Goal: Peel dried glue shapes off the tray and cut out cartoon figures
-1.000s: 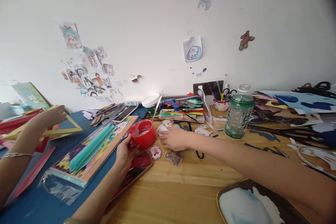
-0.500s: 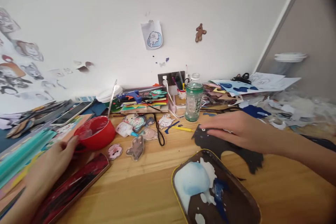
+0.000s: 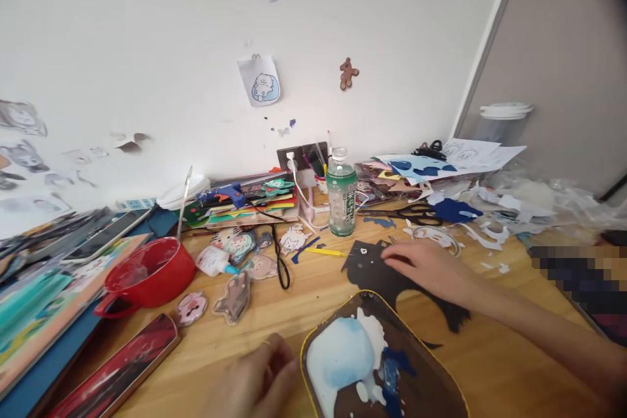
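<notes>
My right hand (image 3: 416, 264) reaches over a black paper cutout (image 3: 375, 274), its fingers stretched out and their tips at or just above the sheet. Small white marks show near the cutout's left end. My left hand (image 3: 267, 372) is low in front, partly blurred, its fingers loosely bent and apart with nothing visible in them. Just right of it lies a dark tray (image 3: 435, 366) with a yellow rim. White and pale blue foamy material (image 3: 343, 353) and a dark blue piece (image 3: 392, 379) are on the tray. A yellow-handled tool (image 3: 326, 252) points toward the cutout.
A red mug (image 3: 151, 274) with a stick in it stands left, near a red-topped box (image 3: 122, 366). A glue bottle (image 3: 213, 261) and several clear-edged character cutouts (image 3: 232, 297) lie mid-table. Behind are a green-labelled bottle (image 3: 343, 199), black scissors (image 3: 411, 212) and paper scraps (image 3: 490, 232).
My left hand has let go of the red mug and moved right and toward me, beside the tray. My right hand stays at the black paper, its fingers slightly drawn back. The view has shifted.
</notes>
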A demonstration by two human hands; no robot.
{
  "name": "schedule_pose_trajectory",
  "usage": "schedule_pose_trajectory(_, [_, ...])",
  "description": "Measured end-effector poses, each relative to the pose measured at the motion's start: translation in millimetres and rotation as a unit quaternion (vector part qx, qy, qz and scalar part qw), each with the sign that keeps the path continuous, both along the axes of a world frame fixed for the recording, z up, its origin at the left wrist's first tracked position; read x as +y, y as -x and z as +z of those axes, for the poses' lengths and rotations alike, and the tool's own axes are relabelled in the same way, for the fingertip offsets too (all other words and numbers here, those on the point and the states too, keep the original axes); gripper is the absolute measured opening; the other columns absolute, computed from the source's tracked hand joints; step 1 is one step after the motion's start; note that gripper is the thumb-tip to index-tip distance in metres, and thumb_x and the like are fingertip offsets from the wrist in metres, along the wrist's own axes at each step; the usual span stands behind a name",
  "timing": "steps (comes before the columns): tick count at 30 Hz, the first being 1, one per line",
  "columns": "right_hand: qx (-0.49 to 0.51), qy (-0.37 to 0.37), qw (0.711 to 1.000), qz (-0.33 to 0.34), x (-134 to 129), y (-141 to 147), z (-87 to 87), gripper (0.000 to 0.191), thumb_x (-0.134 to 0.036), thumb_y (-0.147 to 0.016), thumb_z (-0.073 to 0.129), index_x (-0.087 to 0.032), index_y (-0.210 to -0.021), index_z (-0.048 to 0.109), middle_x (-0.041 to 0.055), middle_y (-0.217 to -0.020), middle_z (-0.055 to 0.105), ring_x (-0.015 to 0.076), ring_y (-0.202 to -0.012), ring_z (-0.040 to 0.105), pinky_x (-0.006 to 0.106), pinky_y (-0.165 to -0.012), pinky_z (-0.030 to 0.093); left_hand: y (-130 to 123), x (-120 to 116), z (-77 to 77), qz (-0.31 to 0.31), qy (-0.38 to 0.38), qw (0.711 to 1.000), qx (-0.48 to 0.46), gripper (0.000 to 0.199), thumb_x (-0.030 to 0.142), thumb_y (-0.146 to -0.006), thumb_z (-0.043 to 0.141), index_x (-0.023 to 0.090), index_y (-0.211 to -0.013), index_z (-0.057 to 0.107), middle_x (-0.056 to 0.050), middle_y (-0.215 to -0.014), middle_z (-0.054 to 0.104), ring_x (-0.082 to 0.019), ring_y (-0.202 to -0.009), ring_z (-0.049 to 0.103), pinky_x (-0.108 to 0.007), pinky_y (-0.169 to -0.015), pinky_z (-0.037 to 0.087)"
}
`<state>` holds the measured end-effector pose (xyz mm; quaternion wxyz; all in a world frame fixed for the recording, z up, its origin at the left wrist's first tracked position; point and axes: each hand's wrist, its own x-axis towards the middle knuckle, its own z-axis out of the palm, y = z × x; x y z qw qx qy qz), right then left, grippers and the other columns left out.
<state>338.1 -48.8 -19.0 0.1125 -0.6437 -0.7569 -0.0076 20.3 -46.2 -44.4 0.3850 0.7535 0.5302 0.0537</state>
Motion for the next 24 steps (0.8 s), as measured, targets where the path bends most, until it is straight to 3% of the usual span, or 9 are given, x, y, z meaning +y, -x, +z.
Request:
schedule_pose_trajectory(4, [-0.040, 0.010, 0.998, 0.055, 55.1, 60.0, -2.7, 0.021, -0.021, -0.089, 0.045, -0.019, -0.094, 0.066, 0.0044, -0.094, 0.067, 0.0173, -0.086, 0.061, 0.028, -0.073, 0.047, -18.8, 2.1, -1.1, -0.011, -0.002, 0.999, 0.043, 0.027, 0.045, -0.080, 0.040, 0.024, -0.076, 0.056, -0.002, -0.074, 0.063, -0.018, -0.069, 0.055, -0.027, -0.061, 0.033])
schedule_pose_trajectory(8, [-0.114, 0.047, 0.990, 0.064, 90.1, 93.6, -9.6, 0.017, -0.025, -0.087, 0.053, -0.011, -0.091, 0.062, 0.0069, -0.092, 0.064, 0.0168, -0.083, 0.061, 0.033, -0.072, 0.050, -19.7, 11.8, 0.5, 0.002, -0.035, 0.995, 0.094, 0.024, 0.039, -0.079, 0.043, 0.023, -0.071, 0.059, -0.002, -0.071, 0.064, -0.019, -0.068, 0.054, -0.028, -0.060, 0.029])
schedule_pose_trajectory(12, [-0.169, 0.060, 0.981, 0.078, 94.8, 99.3, -5.4, 0.017, -0.027, -0.087, 0.054, -0.011, -0.088, 0.061, 0.0043, -0.089, 0.063, 0.0153, -0.082, 0.060, 0.034, -0.073, 0.050, -16.5, 27.7, 3.9, 0.016, -0.063, 0.994, 0.089, 0.024, 0.036, -0.078, 0.044, 0.022, -0.065, 0.058, -0.002, -0.067, 0.063, -0.018, -0.065, 0.052, -0.027, -0.058, 0.027])
schedule_pose_trajectory(17, [-0.201, 0.034, 0.974, 0.100, 89.8, 94.8, 5.6, 0.012, -0.017, -0.086, 0.052, -0.010, -0.086, 0.063, 0.0078, -0.088, 0.065, 0.0196, -0.083, 0.062, 0.035, -0.069, 0.051, -10.4, 47.3, 2.0, 0.025, -0.093, 0.994, 0.047, 0.025, 0.037, -0.080, 0.042, 0.020, -0.064, 0.054, -0.002, -0.067, 0.061, -0.016, -0.064, 0.051, -0.026, -0.057, 0.026])
schedule_pose_trajectory(24, [-0.220, 0.018, 0.968, 0.123, 88.7, 94.7, -6.9, 0.012, -0.008, -0.082, 0.051, -0.010, -0.084, 0.063, 0.0081, -0.087, 0.065, 0.0177, -0.079, 0.062, 0.029, -0.063, 0.049, -8.8, 46.4, -2.4, 0.027, -0.077, 0.997, -0.003, 0.027, 0.036, -0.081, 0.040, 0.019, -0.066, 0.055, -0.002, -0.064, 0.061, -0.015, -0.060, 0.052, -0.025, -0.056, 0.029])
